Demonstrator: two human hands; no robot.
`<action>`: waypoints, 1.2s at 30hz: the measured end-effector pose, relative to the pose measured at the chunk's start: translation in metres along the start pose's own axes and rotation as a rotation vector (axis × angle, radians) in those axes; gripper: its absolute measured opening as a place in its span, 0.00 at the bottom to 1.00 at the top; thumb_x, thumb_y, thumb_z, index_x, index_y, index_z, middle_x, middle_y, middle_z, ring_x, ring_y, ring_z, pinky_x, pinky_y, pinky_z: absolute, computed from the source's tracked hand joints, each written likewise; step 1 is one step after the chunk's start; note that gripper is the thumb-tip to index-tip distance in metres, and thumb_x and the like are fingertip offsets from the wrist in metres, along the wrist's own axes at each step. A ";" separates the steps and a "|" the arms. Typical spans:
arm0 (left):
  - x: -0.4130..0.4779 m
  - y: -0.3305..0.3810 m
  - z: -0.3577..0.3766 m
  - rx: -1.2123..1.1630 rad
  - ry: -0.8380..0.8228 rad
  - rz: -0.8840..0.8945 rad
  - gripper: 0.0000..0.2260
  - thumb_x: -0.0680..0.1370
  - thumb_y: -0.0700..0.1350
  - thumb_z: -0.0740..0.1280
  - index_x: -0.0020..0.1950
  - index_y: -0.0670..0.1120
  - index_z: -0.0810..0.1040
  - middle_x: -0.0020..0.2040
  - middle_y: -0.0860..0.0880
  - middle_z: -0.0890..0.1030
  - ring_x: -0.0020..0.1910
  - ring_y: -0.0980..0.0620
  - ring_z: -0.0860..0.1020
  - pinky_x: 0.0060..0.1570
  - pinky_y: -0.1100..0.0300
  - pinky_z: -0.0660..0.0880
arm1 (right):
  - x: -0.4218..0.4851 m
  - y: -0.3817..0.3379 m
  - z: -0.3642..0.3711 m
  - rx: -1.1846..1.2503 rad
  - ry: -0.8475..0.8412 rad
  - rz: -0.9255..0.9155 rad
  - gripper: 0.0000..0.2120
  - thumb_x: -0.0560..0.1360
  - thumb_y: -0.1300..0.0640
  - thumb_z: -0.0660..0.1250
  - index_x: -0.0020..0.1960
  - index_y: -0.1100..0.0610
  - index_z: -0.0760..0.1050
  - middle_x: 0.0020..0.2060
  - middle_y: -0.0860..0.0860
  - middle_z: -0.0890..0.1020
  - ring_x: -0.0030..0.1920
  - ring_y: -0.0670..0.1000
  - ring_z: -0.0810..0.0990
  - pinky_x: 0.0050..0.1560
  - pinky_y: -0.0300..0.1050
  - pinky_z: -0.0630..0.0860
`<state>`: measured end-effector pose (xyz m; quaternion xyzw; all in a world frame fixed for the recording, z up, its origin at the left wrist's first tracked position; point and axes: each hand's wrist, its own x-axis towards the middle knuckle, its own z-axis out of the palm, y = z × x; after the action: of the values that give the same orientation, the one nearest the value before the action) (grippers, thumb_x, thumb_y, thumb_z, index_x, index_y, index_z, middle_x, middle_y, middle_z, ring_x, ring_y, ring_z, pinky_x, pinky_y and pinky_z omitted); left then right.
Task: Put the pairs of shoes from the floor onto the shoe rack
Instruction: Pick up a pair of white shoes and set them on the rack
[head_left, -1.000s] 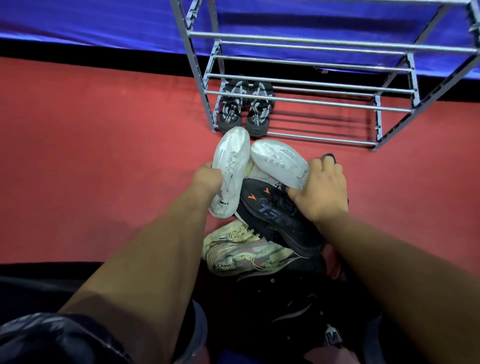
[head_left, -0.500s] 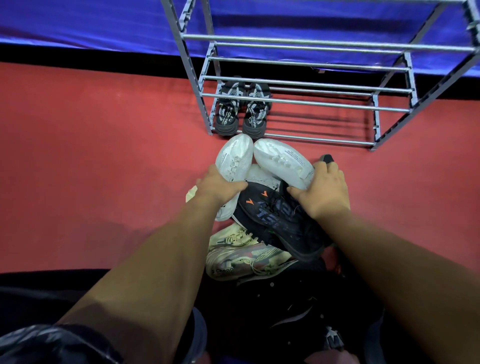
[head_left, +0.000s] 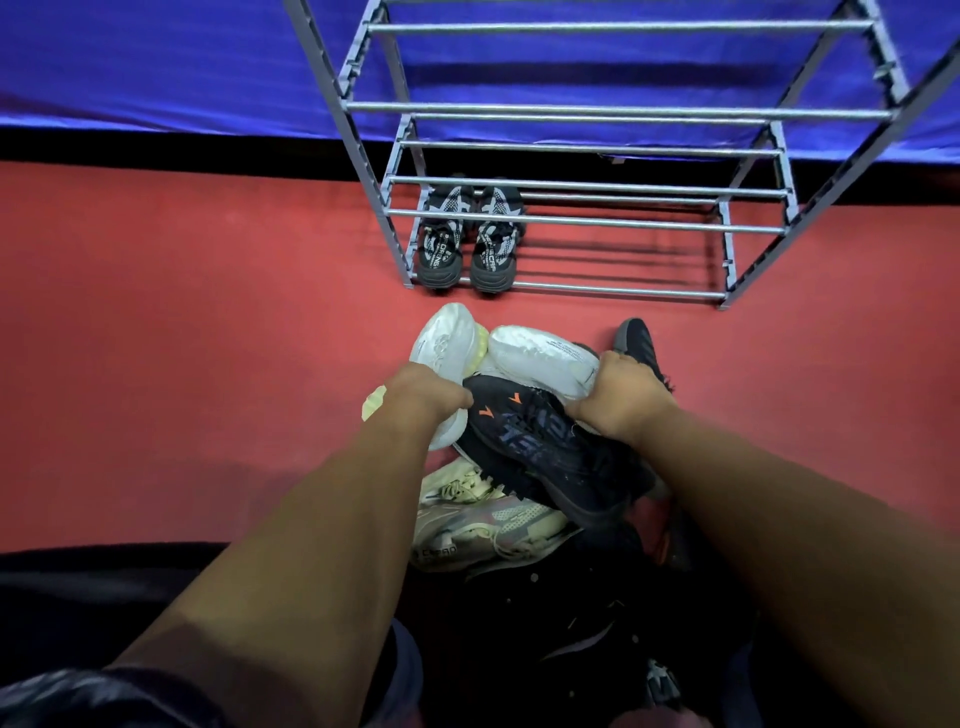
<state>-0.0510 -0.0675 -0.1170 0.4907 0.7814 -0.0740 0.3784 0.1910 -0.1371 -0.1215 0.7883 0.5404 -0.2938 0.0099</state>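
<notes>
While a black shoe (head_left: 545, 447) lies across the pile on the red floor (head_left: 208, 364), the left hand (head_left: 423, 397) curls its fingers round the left white shoe (head_left: 444, 345) and the right hand (head_left: 621, 397) grips the right white shoe (head_left: 540, 358) — both sole-up, just near of the shoe rack (head_left: 571, 223), whose bottom tier holds a black-and-white pair (head_left: 467, 249) at the left end.

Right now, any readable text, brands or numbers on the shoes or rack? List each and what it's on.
"CAPRO", last letters unsure: side of the beige sneaker.
Large letters on the black sneaker: blurred, unreadable.
Heel-strap lettering on the black-and-white pair on the shoe rack: too small.
Small print on the white shoe sole that the right hand grips: too small.
No numbers legible.
</notes>
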 end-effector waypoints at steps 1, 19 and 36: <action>-0.005 0.002 -0.001 0.017 0.071 0.031 0.33 0.70 0.54 0.78 0.69 0.40 0.75 0.61 0.43 0.76 0.56 0.42 0.79 0.52 0.53 0.79 | 0.000 0.000 -0.003 0.036 0.016 0.017 0.34 0.65 0.36 0.73 0.61 0.58 0.75 0.55 0.56 0.80 0.57 0.61 0.79 0.54 0.51 0.78; -0.027 0.101 0.045 -0.195 0.215 0.386 0.27 0.72 0.55 0.70 0.64 0.39 0.75 0.60 0.44 0.70 0.58 0.40 0.76 0.57 0.48 0.77 | 0.027 0.060 -0.039 0.593 0.376 0.410 0.28 0.66 0.38 0.69 0.56 0.58 0.78 0.46 0.55 0.83 0.54 0.63 0.80 0.54 0.55 0.80; 0.080 0.243 0.104 -0.268 0.221 0.531 0.27 0.75 0.55 0.74 0.64 0.36 0.75 0.63 0.39 0.74 0.65 0.40 0.72 0.67 0.47 0.72 | 0.180 0.096 -0.068 0.409 0.541 0.282 0.23 0.77 0.44 0.69 0.61 0.63 0.76 0.58 0.59 0.78 0.62 0.63 0.73 0.64 0.54 0.72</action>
<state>0.1839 0.0622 -0.1814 0.6283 0.6654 0.1847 0.3583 0.3482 -0.0026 -0.1797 0.8901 0.3395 -0.1721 -0.2506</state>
